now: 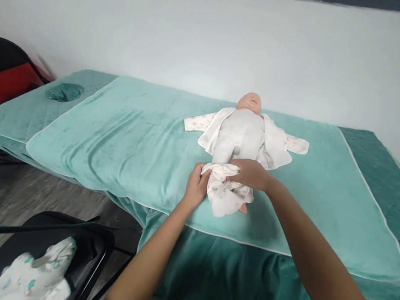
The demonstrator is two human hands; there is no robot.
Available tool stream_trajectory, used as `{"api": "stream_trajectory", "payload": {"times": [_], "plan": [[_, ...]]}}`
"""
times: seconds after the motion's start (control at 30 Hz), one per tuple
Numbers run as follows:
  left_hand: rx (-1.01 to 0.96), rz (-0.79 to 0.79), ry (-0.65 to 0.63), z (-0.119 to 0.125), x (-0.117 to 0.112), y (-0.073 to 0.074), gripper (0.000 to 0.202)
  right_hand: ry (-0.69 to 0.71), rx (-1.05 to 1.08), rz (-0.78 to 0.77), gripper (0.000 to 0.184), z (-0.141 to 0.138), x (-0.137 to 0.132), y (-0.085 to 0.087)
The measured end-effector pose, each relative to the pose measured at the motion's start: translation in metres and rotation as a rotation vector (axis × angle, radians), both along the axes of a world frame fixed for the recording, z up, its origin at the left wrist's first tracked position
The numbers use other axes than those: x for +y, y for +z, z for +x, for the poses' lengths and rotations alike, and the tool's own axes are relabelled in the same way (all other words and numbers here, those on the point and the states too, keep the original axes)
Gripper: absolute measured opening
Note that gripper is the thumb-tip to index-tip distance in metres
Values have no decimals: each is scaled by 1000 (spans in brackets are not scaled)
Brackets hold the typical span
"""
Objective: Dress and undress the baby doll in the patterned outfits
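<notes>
A baby doll (242,131) lies on its back on a teal towel (129,144), head toward the wall. An open white top (277,146) is spread under its torso with sleeves out to both sides. White patterned trousers (223,193) are bunched around its legs; one foot shows below them. My left hand (195,185) is closed on the left side of the trousers' waistband. My right hand (251,173) is closed on the waistband's right side, resting against the doll's hips.
The towel covers a padded table (395,199) with a face hole (64,92) at the left end. A black chair (68,250) at lower left holds a folded patterned garment (38,276). Another dark chair with red fabric (0,75) stands at far left.
</notes>
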State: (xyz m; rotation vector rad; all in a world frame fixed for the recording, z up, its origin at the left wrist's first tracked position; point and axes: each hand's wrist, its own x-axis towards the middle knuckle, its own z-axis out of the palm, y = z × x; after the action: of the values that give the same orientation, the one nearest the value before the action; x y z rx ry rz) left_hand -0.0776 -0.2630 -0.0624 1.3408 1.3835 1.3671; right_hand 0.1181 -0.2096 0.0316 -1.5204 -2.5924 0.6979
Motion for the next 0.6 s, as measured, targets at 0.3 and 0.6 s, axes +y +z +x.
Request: {"api": "stream_trajectory", "payload": {"times": [0.3,0.6], "plan": [[102,105,-35,-3,62,6,14,-89,-1,-19,22,-4,2,4],[546,373,79,3,118,-15,19,-367,186,-13,7,-5,16,-7]]}}
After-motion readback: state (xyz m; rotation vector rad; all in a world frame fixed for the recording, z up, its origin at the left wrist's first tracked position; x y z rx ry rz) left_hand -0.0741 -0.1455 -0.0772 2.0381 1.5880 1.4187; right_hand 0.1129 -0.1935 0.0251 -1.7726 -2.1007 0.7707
